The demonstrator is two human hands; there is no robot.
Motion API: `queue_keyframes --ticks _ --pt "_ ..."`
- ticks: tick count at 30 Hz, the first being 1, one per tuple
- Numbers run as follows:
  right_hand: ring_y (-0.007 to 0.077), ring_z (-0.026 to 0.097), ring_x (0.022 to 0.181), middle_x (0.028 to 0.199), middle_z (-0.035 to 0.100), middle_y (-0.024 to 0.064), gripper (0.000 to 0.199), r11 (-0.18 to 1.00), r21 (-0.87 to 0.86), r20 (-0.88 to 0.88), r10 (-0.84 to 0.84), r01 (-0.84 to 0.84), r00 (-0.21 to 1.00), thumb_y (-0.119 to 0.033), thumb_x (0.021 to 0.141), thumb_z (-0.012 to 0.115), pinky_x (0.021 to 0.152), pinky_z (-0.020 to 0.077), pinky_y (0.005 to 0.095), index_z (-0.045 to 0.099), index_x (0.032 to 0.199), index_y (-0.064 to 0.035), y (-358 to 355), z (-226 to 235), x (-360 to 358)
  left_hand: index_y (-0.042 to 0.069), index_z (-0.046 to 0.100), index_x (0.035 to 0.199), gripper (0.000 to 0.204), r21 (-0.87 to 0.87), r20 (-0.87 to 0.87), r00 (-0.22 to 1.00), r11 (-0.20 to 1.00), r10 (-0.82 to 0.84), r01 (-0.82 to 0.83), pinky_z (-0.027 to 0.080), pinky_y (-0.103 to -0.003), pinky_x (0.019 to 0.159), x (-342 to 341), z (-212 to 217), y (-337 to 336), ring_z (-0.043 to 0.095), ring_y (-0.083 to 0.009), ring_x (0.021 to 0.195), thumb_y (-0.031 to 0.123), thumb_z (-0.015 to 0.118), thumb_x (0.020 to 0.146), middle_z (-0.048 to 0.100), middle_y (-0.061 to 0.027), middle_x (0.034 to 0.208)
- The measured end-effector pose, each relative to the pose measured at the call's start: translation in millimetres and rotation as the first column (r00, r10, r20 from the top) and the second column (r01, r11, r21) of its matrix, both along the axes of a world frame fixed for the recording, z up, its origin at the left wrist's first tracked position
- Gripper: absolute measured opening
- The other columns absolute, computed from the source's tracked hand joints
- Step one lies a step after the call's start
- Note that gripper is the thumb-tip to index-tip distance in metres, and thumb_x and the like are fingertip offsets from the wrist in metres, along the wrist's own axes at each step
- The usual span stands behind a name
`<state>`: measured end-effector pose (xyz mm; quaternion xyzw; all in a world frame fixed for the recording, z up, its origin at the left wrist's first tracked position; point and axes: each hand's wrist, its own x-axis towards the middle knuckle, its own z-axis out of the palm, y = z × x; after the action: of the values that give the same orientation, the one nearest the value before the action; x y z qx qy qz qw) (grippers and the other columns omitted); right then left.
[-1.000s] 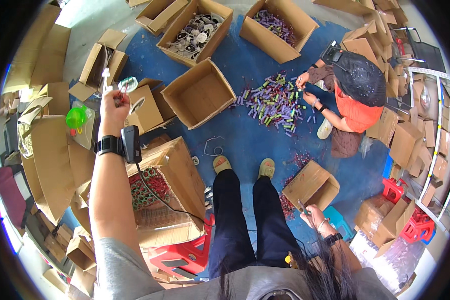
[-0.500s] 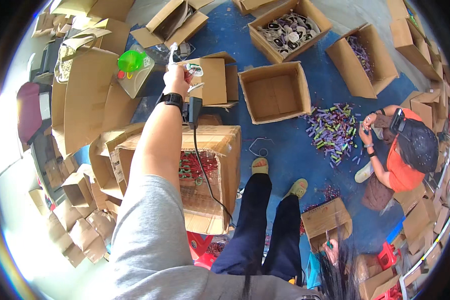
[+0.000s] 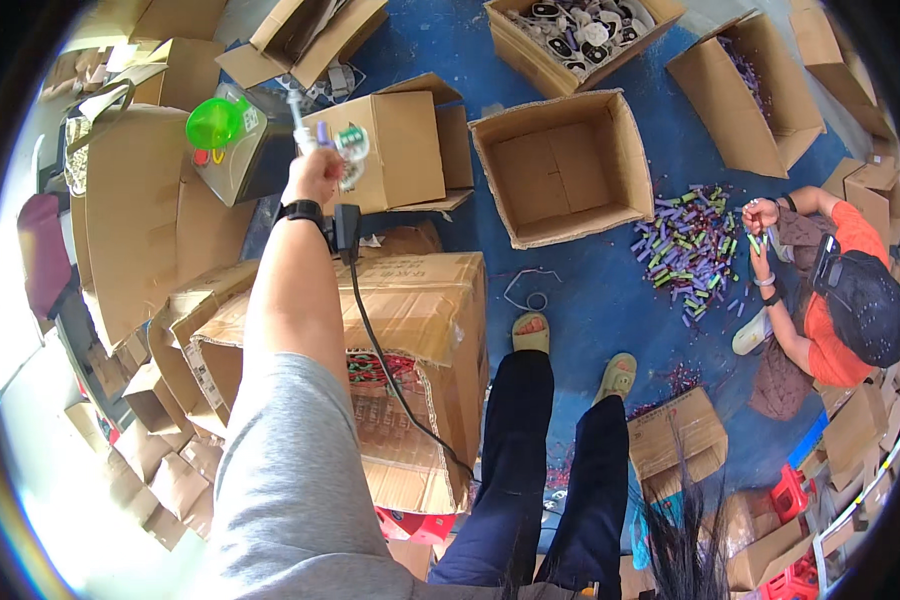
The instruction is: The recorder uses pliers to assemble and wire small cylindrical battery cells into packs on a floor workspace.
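Observation:
My left hand (image 3: 315, 175) reaches out at the upper left with its fingers closed. It grips a small bundle: a round green-and-white piece (image 3: 351, 142) with a clear rim, a slim white piece (image 3: 298, 112) and a purple bit (image 3: 323, 135). I cannot make out their exact kind. The hand is above the left edge of a closed cardboard box (image 3: 410, 150). A black watch (image 3: 303, 210) is on the wrist, and a black block (image 3: 346, 232) with a cable hangs beside it. My right hand is out of view.
Near my left forearm stands a large taped carton (image 3: 440, 290) holding red and green strands (image 3: 375, 370). An open carton (image 3: 560, 165) lies ahead. Purple and green pieces (image 3: 695, 250) are heaped by a co-worker in orange (image 3: 835, 340). A green bowl-like thing (image 3: 213, 124) is at left.
My left hand still holds the bundle, now turned to show more of the round piece. A hand with a pointed tool near the small lower-right box no longer shows. The view has shifted.

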<state>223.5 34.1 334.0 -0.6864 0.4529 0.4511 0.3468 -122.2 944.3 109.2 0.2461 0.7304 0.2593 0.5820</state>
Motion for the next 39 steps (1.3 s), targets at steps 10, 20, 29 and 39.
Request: queue_keyframes --ticks 10,20,29,39 --pt "0.0246 0.052 0.066 0.069 0.051 0.0102 0.015 0.674 0.1 0.104 0.724 -0.732 0.682 -0.019 0.072 0.056 0.058 0.0432 0.0347 0.049 0.075 -0.0056 72.1 -16.2 -14.7 0.011 0.046 0.074 0.011 -0.127 -0.171 0.983 0.988 0.071 -0.094 0.024 -0.023 0.037 16.7 34.6 -30.4 0.035 -0.0085 0.046 0.017 0.05 0.08 0.04 0.0006 0.061" --pt "0.0332 0.054 0.07 0.069 0.056 0.017 0.028 0.053 -0.069 0.306 0.951 -0.996 0.029 -0.029 0.067 0.063 0.063 0.042 0.038 0.056 0.067 -0.0021 170.8 5.6 -48.3 0.0 0.05 0.103 0.024 0.228 0.412 0.801 0.9 -0.434 0.371 0.043 -0.031 0.08 112.5 148.9 -33.2 0.054 -0.0226 0.091 0.014 0.05 0.083 0.055 -0.0121 0.099" --pt "0.0305 0.052 0.072 0.072 0.055 0.0138 0.026 0.215 0.072 0.259 0.939 -0.974 0.226 -0.029 0.069 0.062 0.066 0.0421 0.036 0.057 0.068 -0.0033 139.9 -25.9 -52.7 -0.004 0.045 0.106 0.025 0.695 -0.374 0.526 0.145 -0.764 0.705 0.043 -0.027 0.073 206.9 315.0 -163.9 0.054 -0.0139 0.078 0.005 0.047 0.083 0.057 -0.0104 0.085" --pt "0.0289 0.049 0.084 0.09 0.052 0.0109 0.025 -0.244 -0.21 0.335 0.892 -0.947 -0.304 -0.028 0.066 0.063 0.075 0.0372 0.0406 0.06 0.074 -0.0053 121.6 11.2 -18.1 0.0 0.053 0.093 0.026 0.483 -0.54 -0.089 -0.395 -0.837 0.782 0.047 -0.033 0.065 276.2 305.6 -323.4 0.057 -0.0259 0.07 0.005 0.062 0.069 0.058 -0.0128 0.08"
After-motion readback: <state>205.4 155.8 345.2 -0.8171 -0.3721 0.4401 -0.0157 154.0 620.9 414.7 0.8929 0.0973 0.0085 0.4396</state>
